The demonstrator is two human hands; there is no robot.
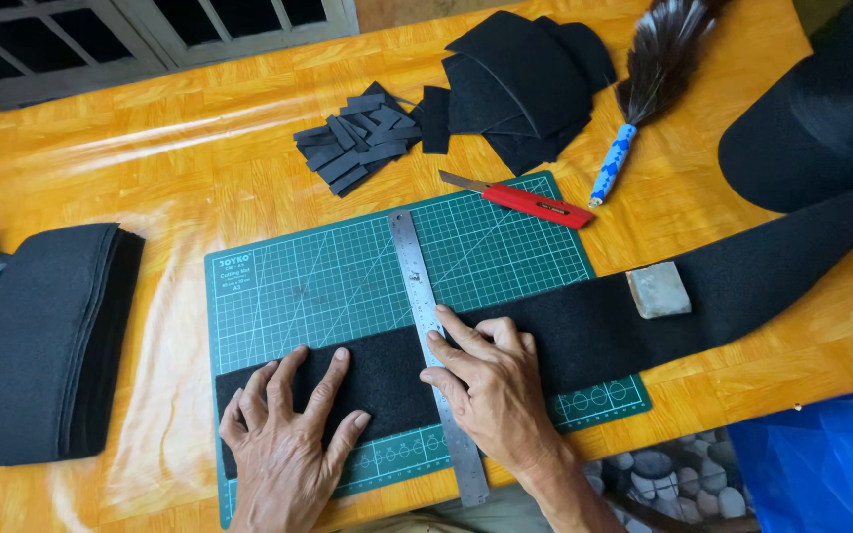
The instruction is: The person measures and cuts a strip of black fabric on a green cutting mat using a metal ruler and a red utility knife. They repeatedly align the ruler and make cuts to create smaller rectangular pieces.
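1. Nearest the camera, the left hand (288, 434) lies flat and open, fingers spread, palm down on the black felt strip (584, 331), pressing its left end against the green cutting mat (348, 266)
2. Just to its right, the right hand (486, 380) also rests palm down, open, fingertips pressed on the steel ruler (425, 316) where it crosses the strip; it grips nothing
3. That ruler lies almost upright across the mat, slightly tilted, its lower end sticking out past the mat's near edge between the 2 hands
4. From under both hands the felt strip runs right, off the mat and across the orange table (150, 158) toward the big black roll (821, 118) at the upper right
5. On the strip, well right of the right hand, sits a pale grey block (658, 289)
6. Beyond the mat lie a red utility knife (525, 200), a pile of small black strips (357, 143), a stack of larger black cut pieces (525, 84) and a feather duster (649, 79) with a blue and white handle
7. At the far left sits a folded stack of black felt (46, 341)
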